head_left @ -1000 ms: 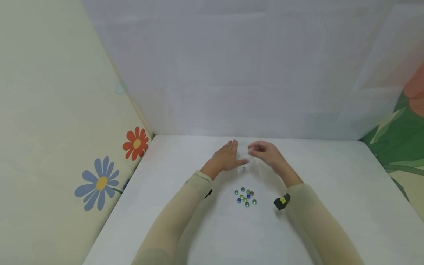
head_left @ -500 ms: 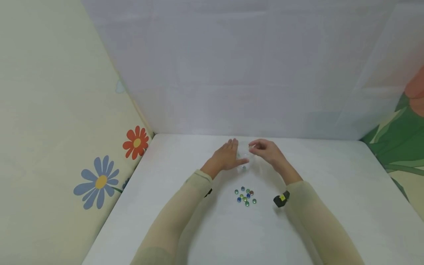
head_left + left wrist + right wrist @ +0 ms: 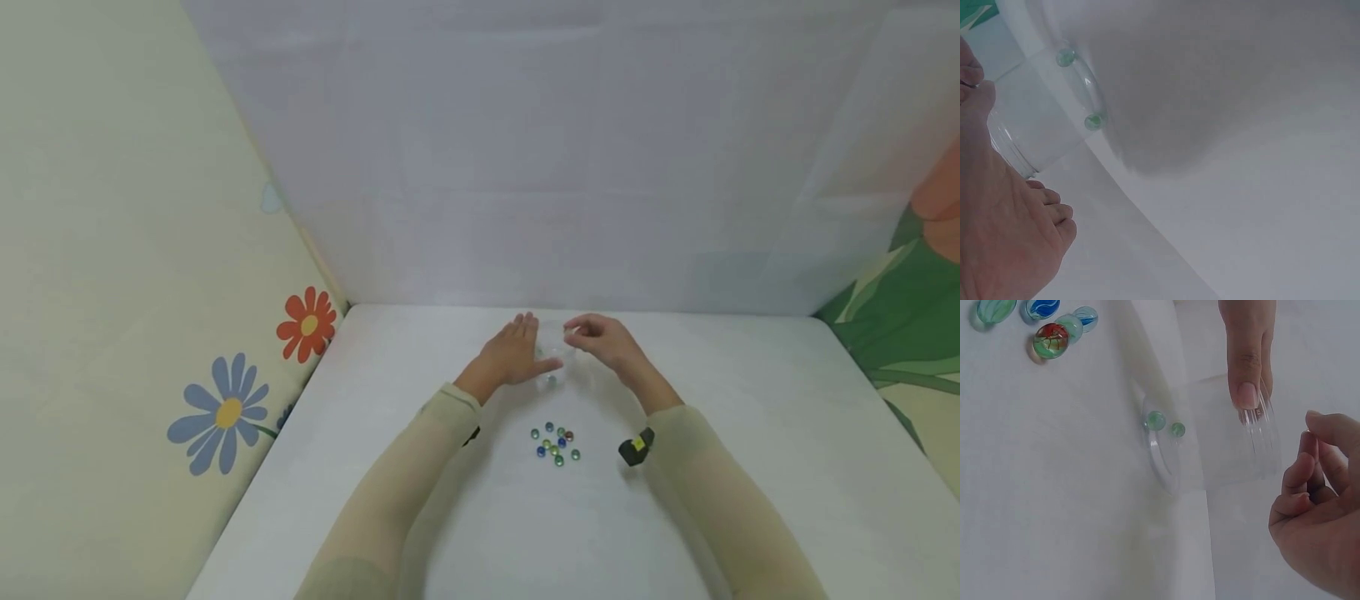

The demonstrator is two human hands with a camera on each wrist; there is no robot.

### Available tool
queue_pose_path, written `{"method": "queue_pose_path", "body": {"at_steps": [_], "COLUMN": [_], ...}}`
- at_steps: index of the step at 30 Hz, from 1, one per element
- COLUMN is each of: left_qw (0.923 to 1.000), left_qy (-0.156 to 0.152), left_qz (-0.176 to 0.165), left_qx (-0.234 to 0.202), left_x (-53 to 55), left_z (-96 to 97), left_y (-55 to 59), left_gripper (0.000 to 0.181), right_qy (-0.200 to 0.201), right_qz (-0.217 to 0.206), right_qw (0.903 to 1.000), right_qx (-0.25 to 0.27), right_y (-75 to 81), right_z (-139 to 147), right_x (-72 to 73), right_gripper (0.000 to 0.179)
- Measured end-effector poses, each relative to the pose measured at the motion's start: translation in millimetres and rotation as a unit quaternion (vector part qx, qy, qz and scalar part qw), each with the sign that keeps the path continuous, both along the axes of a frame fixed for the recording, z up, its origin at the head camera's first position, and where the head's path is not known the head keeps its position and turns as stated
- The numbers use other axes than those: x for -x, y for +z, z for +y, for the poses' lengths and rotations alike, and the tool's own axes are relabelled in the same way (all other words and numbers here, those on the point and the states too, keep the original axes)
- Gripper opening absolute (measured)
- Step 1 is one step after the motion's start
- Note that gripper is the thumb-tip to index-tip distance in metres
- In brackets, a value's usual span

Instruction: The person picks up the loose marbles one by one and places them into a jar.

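Note:
A clear glass jar (image 3: 1210, 456) stands upright on the white table. Green marbles (image 3: 1156, 420) lie at its base, seen through the wall. In the head view the left hand (image 3: 512, 353) is at the jar's left side; its thumb presses the front near the rim, the other fingers reach past the side. The right hand (image 3: 607, 343) hovers by the jar's mouth, thumb and forefinger pinched together. A small pale thing shows at those fingertips, too small and covered to identify. In the left wrist view the left hand (image 3: 1016, 231) is beside the jar's rim.
Several loose coloured marbles (image 3: 554, 450) lie on the white table (image 3: 495, 533), nearer the person than the jar. A white cloth backdrop (image 3: 480, 167) rises behind the table. Flower-patterned fabric (image 3: 112, 250) flanks the left side, and more hangs at the right.
Both hands stay almost in place around the jar, the right shifting only very slightly upward in the head view. The loose marbles lie as before.

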State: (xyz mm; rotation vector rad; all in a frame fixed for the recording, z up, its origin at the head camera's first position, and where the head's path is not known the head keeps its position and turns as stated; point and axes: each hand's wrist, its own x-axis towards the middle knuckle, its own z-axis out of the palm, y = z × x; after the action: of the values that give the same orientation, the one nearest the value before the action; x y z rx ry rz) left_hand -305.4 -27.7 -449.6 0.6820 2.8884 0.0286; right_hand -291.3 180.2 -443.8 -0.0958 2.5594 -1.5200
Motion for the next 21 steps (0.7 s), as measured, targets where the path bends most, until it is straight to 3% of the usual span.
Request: {"method": "queue_pose_path", "body": {"at_steps": [21], "left_qw": [0.9998], "left_qy": [0.015], "left_qz": [-0.009], "left_qx": [-0.009], "left_x": [-3.3], "left_z": [2.1], "left_y": [2.2], "left_gripper": [0.105], "right_qy": [-0.005], "right_qz": [-0.003], "right_qw": [1.0], "right_qx": [0.001], "right_y": [-4.1], "right_z": [-1.8], "right_x": [4.9], "right_gripper": [0.039]}}
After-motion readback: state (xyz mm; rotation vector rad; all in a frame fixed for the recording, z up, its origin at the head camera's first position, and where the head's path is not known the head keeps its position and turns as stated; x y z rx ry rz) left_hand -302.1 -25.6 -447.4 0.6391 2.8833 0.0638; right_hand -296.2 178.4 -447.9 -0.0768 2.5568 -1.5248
